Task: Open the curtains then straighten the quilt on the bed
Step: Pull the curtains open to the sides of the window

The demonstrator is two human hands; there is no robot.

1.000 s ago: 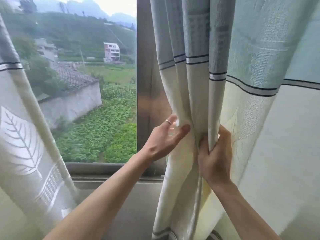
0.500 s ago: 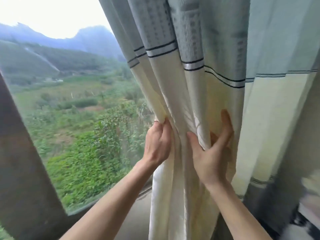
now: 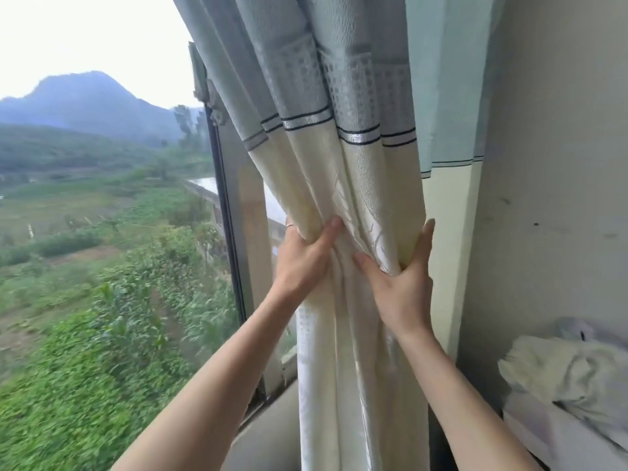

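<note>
Cream and grey-blue cloth fills the middle of the view: the curtain (image 3: pixel 343 185) is bunched into tight folds at the right side of the window (image 3: pixel 112 232), close to the wall (image 3: pixel 550 164). Both hands are on it! The left hand (image 3: pixel 302 260) grips the gathered folds from the window side, thumb across the front, the other fingers wrapped behind the cloth, a thin ring (image 3: pixel 290 226) on one of them. The right hand (image 3: pixel 402 283) clamps the same bundle from the wall side, thumb (image 3: pixel 365 263) pressing into the front folds, forefinger stretched up the outer edge. Between them the cloth is squeezed into a narrow column that hangs down past the sill (image 3: pixel 272 402). Green fields and a hazy mountain show through the bare glass. Low on the right, rumpled pale bedding (image 3: pixel 571 372) lies against the wall, blurred; whether that is the quilt, I cannot tell.
</note>
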